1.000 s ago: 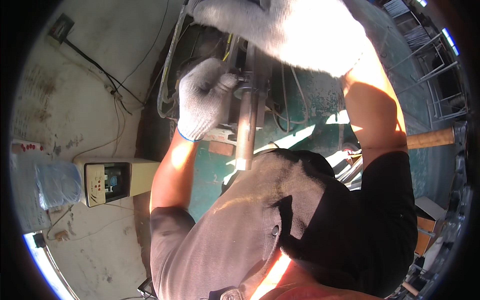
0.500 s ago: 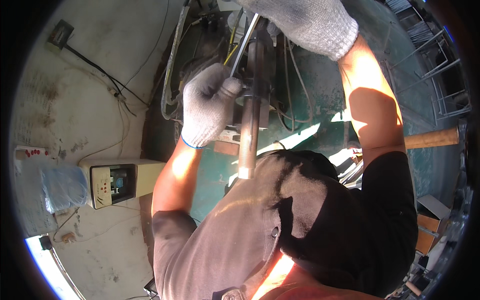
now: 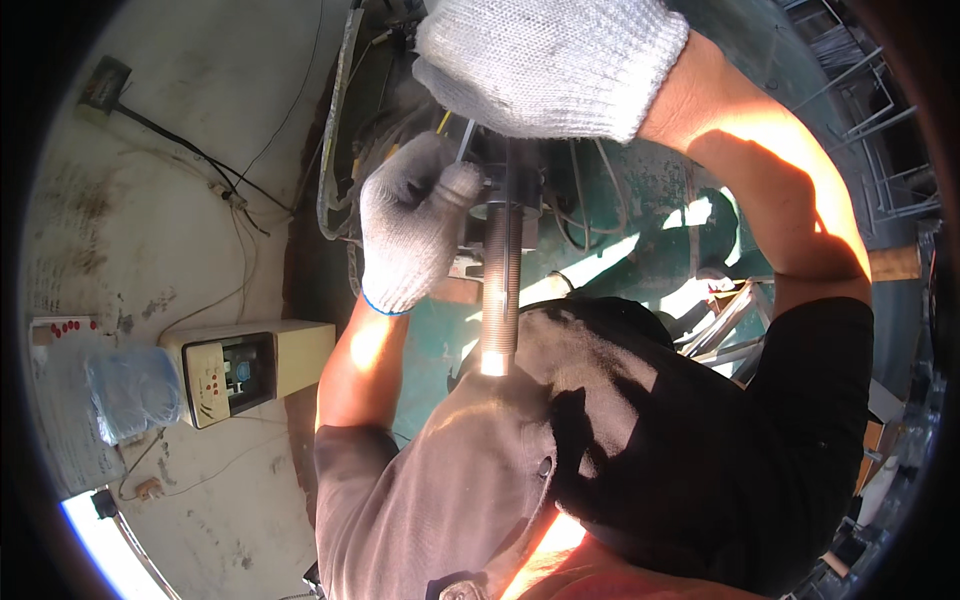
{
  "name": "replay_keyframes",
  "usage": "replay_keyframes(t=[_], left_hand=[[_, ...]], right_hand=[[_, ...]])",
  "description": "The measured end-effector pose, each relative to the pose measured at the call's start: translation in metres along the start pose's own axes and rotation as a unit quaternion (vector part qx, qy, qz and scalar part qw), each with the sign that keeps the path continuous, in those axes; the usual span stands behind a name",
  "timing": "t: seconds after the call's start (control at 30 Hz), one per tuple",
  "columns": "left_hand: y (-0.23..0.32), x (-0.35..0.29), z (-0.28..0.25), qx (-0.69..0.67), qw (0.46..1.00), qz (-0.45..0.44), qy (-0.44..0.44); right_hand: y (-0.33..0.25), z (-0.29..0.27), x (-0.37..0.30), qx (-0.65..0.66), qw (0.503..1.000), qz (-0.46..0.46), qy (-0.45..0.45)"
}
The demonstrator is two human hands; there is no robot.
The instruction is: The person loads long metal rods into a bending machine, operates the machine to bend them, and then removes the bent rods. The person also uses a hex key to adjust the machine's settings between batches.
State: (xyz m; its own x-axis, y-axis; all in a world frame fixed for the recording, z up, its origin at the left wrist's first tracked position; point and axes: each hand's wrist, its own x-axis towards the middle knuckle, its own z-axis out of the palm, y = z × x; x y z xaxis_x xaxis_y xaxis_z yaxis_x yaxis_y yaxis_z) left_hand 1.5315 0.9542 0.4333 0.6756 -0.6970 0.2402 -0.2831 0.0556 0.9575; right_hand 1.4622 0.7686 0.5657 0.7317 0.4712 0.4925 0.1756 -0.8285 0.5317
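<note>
My left hand (image 3: 408, 225), in a whitish knit glove, is closed with its thumb pressed against the lower end of a thin silvery metal rod (image 3: 466, 142). Beside that thumb, a dark collar (image 3: 514, 190) surrounds an upright threaded shaft (image 3: 500, 285), whose bright lower end reaches close to my shirt. My right hand (image 3: 555, 70), gloved the same way, curls above the left one at the top of the view. It covers the upper part of the rod and the shaft. Whatever its fingers grip is hidden behind the glove.
Hoses and cables (image 3: 342, 130) hang left of the shaft. A cream box with a dark window (image 3: 245, 372) is fixed to the stained wall on the left, beside a plastic-wrapped item (image 3: 132, 393). Metal racks (image 3: 880, 140) stand at the far right, with a wooden piece (image 3: 895, 264) below.
My right hand has come down and left, and now covers the upper rod and shaft. My left hand keeps its grip with little movement. The whole view has shifted slightly.
</note>
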Motion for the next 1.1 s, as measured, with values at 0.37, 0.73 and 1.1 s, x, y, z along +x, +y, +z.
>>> replay_keyframes(t=[0.37,0.73,1.1], left_hand=[[-0.016,-0.013,-0.002,-0.121,0.988,-0.091,0.02],[-0.045,-0.022,0.04,-0.701,0.68,-0.158,-0.147],[-0.026,-0.021,0.037,-0.676,0.7,-0.229,-0.031]], right_hand=[[0.029,0.087,0.004,0.223,0.972,0.064,-0.03],[0.029,0.089,0.013,0.227,0.964,-0.021,0.135],[0.046,0.059,-0.021,0.269,0.957,-0.104,0.026]])
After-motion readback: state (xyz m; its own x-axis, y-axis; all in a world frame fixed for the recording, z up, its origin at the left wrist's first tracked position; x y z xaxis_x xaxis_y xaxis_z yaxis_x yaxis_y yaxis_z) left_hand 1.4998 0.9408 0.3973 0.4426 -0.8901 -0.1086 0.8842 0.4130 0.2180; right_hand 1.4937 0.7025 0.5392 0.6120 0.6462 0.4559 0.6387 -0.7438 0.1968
